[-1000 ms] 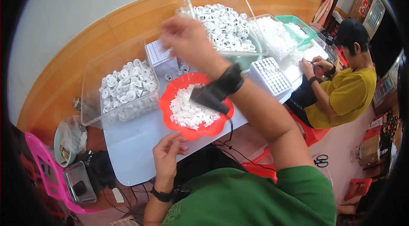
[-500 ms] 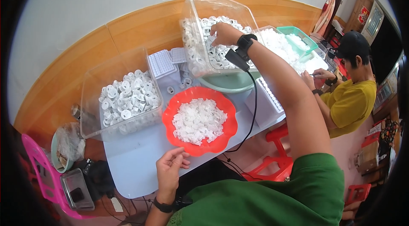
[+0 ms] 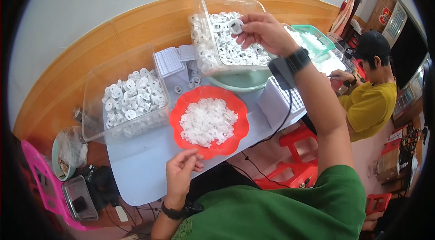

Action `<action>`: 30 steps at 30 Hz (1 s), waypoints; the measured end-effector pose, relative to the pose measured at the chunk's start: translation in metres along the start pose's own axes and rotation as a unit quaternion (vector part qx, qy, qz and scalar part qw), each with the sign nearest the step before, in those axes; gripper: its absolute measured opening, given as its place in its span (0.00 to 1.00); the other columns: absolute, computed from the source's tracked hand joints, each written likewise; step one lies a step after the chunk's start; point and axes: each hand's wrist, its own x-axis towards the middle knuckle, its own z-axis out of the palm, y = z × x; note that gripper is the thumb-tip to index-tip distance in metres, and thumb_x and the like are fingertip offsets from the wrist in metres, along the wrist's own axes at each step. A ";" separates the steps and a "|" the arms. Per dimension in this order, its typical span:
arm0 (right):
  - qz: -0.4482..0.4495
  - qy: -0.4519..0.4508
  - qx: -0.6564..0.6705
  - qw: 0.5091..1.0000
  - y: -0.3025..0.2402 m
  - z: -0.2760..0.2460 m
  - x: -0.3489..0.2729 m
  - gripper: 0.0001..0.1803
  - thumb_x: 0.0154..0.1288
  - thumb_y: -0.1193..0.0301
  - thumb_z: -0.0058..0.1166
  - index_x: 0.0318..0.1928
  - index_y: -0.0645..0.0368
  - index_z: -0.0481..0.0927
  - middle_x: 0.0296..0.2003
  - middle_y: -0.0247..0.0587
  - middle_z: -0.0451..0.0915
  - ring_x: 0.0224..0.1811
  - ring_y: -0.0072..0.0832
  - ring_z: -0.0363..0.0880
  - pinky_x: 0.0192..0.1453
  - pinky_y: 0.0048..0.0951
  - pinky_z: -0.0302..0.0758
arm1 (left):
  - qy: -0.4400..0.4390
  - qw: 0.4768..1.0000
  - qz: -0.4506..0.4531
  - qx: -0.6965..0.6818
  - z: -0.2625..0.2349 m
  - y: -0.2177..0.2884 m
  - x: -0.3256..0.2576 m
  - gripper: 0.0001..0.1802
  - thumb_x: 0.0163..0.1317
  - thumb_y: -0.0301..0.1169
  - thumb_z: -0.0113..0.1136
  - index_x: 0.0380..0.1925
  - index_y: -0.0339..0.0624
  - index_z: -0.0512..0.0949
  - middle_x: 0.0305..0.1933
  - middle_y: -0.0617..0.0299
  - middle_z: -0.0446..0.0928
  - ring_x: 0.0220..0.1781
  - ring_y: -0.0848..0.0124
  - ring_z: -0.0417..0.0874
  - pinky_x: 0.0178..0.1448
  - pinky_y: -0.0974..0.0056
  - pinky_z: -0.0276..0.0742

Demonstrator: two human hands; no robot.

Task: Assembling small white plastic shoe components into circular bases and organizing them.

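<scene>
Raised over the tilted clear bin (image 3: 267,36), my right hand (image 3: 267,31) pinches a round white plastic piece (image 3: 235,26) with a dark spot on its face. Many similar pieces fill that bin. My left hand (image 3: 182,171) rests by the table's near edge, just below a red scalloped bowl (image 3: 240,138). Its fingers are curled with the thumb against them; whatever they hold, if anything, is too small to make out. Inside the bowl lies a heap of small translucent white flakes (image 3: 208,122).
A second clear bin (image 3: 93,122) of white round pieces stands at left. White gridded trays (image 3: 172,65) and a white box (image 3: 281,108) flank a pale green basin (image 3: 242,81). A black cable (image 3: 281,124) hangs from my right wrist. At right a co-worker in yellow (image 3: 374,108) works beside a green basket (image 3: 312,36).
My right hand has come up out of the tilted bin, now with a round white plastic piece in its fingertips. My left hand has hardly moved; the whole view has shifted slightly.
</scene>
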 end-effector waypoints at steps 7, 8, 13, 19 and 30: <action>0.064 -0.134 0.112 0.983 0.016 0.084 -0.119 0.12 0.63 0.81 0.48 0.47 0.69 0.75 0.36 0.43 0.81 0.31 0.24 0.82 0.31 0.23 0.80 | -0.021 0.997 0.002 -0.072 0.017 0.014 0.002 0.15 0.66 0.25 0.52 0.51 0.31 0.74 0.43 0.54 0.80 0.37 0.72 0.80 0.41 0.70 0.77; 0.080 -0.150 0.112 0.979 0.021 0.094 -0.129 0.12 0.63 0.81 0.48 0.47 0.68 0.75 0.37 0.41 0.81 0.31 0.23 0.81 0.31 0.23 0.80 | -0.040 0.994 0.025 -0.103 0.023 0.018 0.003 0.16 0.66 0.26 0.52 0.52 0.32 0.73 0.44 0.55 0.79 0.39 0.72 0.80 0.43 0.70 0.77; 0.149 -0.164 0.148 0.964 0.063 0.127 -0.156 0.12 0.65 0.80 0.45 0.49 0.68 0.75 0.36 0.39 0.80 0.32 0.21 0.80 0.33 0.22 0.80 | -0.075 0.985 0.037 -0.153 0.035 0.017 0.002 0.18 0.67 0.30 0.52 0.54 0.31 0.71 0.44 0.56 0.78 0.40 0.73 0.79 0.43 0.70 0.76; 0.107 -0.079 0.081 0.988 0.095 0.146 -0.173 0.10 0.69 0.73 0.46 0.45 0.65 0.76 0.31 0.33 0.79 0.28 0.13 0.75 0.27 0.17 0.73 | -0.071 0.983 -0.020 -0.168 0.028 -0.006 0.003 0.16 0.67 0.28 0.52 0.53 0.31 0.72 0.41 0.58 0.79 0.38 0.76 0.78 0.43 0.71 0.76; 0.136 -0.084 0.094 0.983 0.095 0.131 -0.178 0.12 0.68 0.74 0.46 0.50 0.63 0.75 0.29 0.32 0.79 0.24 0.12 0.73 0.27 0.15 0.72 | -0.094 0.969 -0.053 -0.220 0.041 -0.011 0.021 0.22 0.67 0.35 0.55 0.54 0.28 0.71 0.43 0.57 0.78 0.37 0.75 0.76 0.43 0.72 0.74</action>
